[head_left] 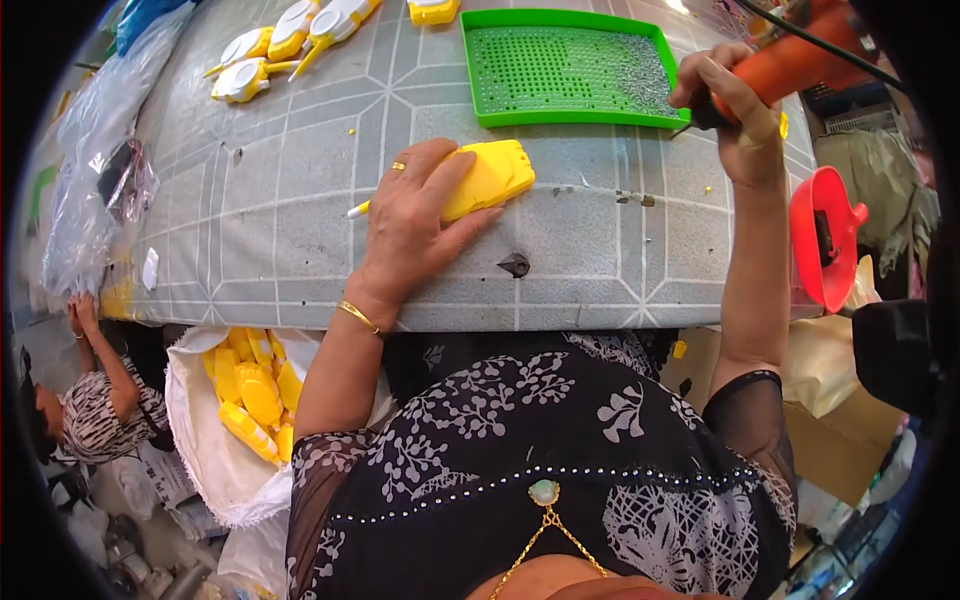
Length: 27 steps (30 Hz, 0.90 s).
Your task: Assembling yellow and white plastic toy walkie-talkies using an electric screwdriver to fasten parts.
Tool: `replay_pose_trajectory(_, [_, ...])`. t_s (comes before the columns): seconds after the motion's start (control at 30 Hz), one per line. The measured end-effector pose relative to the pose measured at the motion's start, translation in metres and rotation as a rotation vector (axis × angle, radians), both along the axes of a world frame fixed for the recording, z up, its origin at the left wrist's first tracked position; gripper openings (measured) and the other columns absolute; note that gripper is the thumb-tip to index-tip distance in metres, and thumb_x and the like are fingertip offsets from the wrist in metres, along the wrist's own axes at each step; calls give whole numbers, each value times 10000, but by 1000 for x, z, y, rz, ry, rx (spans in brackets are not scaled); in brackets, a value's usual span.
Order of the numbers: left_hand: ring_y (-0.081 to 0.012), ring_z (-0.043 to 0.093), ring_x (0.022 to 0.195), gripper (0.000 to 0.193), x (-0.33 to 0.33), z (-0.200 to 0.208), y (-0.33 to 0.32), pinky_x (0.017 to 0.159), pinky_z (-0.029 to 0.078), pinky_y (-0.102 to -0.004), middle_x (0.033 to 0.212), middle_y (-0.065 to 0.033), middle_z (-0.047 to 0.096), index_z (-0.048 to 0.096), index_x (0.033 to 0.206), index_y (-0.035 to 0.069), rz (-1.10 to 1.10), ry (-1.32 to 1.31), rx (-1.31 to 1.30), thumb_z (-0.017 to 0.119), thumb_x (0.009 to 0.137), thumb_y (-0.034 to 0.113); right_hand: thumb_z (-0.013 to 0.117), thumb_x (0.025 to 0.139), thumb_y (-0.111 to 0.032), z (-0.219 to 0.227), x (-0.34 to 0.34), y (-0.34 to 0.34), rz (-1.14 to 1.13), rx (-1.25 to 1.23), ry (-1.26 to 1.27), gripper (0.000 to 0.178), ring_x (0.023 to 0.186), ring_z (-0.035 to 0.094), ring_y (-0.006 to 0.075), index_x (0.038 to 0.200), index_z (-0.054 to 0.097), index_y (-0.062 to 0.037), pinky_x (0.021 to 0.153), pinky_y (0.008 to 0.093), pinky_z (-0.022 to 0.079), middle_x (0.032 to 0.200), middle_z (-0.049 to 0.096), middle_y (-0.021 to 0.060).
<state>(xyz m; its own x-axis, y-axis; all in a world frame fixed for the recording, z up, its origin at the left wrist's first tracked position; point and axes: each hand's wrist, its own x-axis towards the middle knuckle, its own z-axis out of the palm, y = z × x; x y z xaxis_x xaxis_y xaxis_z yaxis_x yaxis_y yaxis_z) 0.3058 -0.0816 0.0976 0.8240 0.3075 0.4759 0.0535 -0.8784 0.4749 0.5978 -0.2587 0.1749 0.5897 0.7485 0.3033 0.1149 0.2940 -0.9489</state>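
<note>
My left hand (415, 220) is wrapped over a yellow plastic casing (500, 175), pressing it on the table. A thin white-tipped stem pokes out on the left of the hand. My right hand (738, 110) grips an orange power screwdriver (800, 55), raised at the right with its tip angled down to the left. Between the hands, farther back, lies a green tray (580, 120) with a grid of small holes. Loose silvery screws (645, 75) are heaped toward its right end. The screwdriver's tip is close to the tray's near right corner.
Several yellow-and-white casings (290, 35) lie at the far left. A white sack (190, 430) of yellow parts stands below the table edge. At right sits a red dish (830, 240); a dark pointed piece (514, 265) lies near the front edge. Another person (100, 400) is at far left.
</note>
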Motion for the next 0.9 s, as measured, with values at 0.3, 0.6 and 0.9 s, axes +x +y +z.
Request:
replay_pose_trajectory(0.3, [-385, 596, 1087, 546, 6, 2, 11, 917, 486, -458, 1185, -166, 608, 615, 1172, 22, -48, -23, -8, 841, 723, 236, 710, 932, -215, -7, -30, 95, -186, 120, 183, 202, 513, 493, 112, 936, 533, -116, 496, 272, 398, 629, 493, -7])
replay_pose_trajectory(0.6, [-387, 578, 1115, 567, -1, 12, 8, 910, 479, -467, 1203, -172, 589, 599, 1195, 15, -42, 40, -56, 832, 721, 223, 651, 969, -240, 13, -33, 85, -261, 143, -288, 489, 826, 634, 149, 1301, 465, 67, 802, 292, 503, 961, 632, 95])
replay_pose_trajectory(0.9, [-406, 570, 1132, 581, -3, 12, 7, 960, 465, -480, 1232, -189, 585, 605, 1206, -3, -43, 54, -53, 828, 730, 245, 722, 929, -181, 22, -32, 63, -297, 324, -154, 358, 685, 617, 136, 1162, 531, 12, 659, 278, 504, 926, 632, 73])
